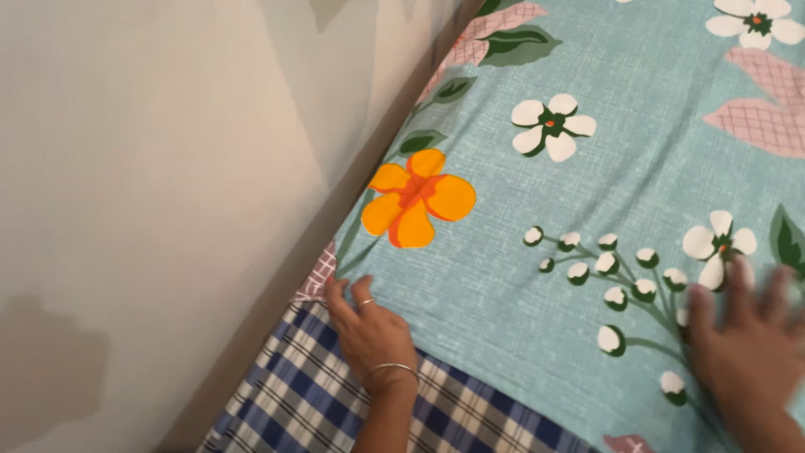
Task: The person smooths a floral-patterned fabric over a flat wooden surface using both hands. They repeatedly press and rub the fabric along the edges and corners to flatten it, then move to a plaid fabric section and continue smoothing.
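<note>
While your left hand (pixel 369 329) lies flat at 7 o'clock, fingers together on the sheet's (pixel 537 277) corner edge beside the wall (pixel 168 184), your right hand (pixel 750 335) presses at 4 o'clock, fingers spread, blurred. Checked cloth (pixel 293 394) shows below the sheet's hem. Open sheet runs toward 12 and 1 o'clock.

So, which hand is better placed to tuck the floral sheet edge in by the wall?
Probably the left hand. It already rests on the edge of the floral sheet, close beside the wall, above the checked blue cloth. The right hand lies flat far from the wall and is blurred.
</note>
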